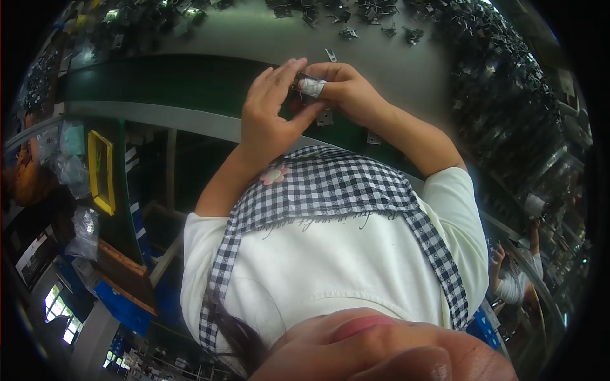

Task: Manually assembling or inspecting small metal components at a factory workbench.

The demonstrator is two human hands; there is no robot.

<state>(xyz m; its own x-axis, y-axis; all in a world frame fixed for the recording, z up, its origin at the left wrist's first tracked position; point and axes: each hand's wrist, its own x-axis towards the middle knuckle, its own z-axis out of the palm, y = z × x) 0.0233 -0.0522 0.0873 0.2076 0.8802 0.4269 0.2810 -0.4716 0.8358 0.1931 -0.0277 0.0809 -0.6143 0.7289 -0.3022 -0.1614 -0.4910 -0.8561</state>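
In front of my chest, over the near edge of the worktable, my two hands meet. My left hand (272, 105) has its fingers curled round one side of a small metal bracket (298, 79). From the other side my right hand (352, 94) pinches the same piece. White wrapping (312, 87), which looks like tape, covers my right thumb and hides part of the bracket. Just below my fingers lies a loose metal plate (325, 118), and a similar one (373, 137) is under my right forearm. Beyond my right hand there is another small metal piece (331, 55).
Large heaps of small metal parts (508, 95) spread along the right side, with more parts (356, 13) at the far side of the table (400, 66). A yellow frame (101, 171) and clear plastic bags (82, 232) are at left. Another person (516, 282) works at right.
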